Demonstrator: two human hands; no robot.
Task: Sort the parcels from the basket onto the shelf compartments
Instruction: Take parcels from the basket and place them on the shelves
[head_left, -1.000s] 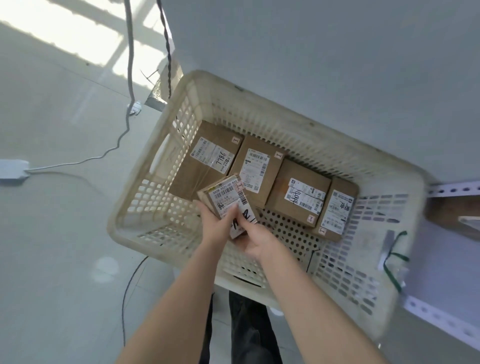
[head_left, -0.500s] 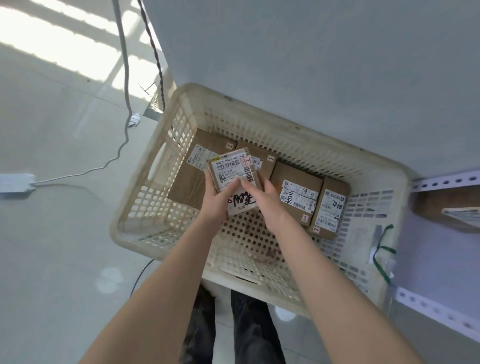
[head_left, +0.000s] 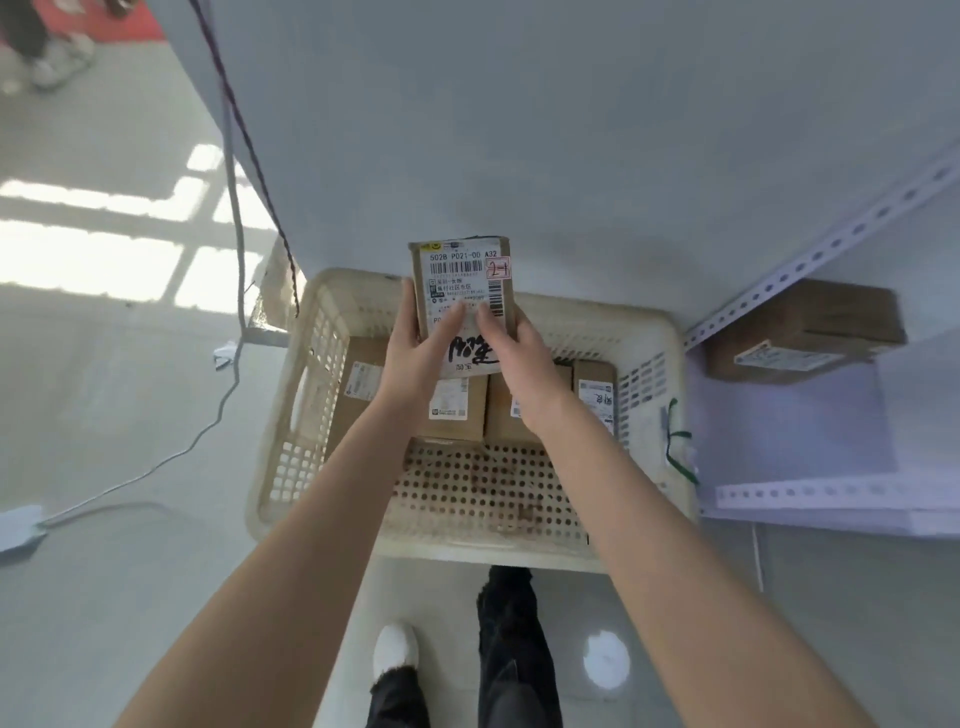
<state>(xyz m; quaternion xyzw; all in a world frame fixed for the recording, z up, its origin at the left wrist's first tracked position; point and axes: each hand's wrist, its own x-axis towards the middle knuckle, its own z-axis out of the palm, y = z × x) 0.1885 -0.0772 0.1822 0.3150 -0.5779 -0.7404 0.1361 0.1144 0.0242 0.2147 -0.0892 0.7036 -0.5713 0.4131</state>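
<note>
A cream perforated basket (head_left: 291, 415) sits on the pale floor (head_left: 104, 415), with brown labelled parcels (head_left: 457, 415) lying in a row along its far side. To its right, a white slotted-metal shelf (head_left: 810, 493) holds another brown box (head_left: 805, 332) in one compartment (its label faces outward). A grey cable (head_left: 236, 260) trails down at the left. Both forearms reach forward over the basket. The left hand (head_left: 415, 358) and right hand (head_left: 522, 364) pinch a small parcel (head_left: 460, 280) upright above the far rim, thumbs pressed on its label, fingers curled behind
</note>
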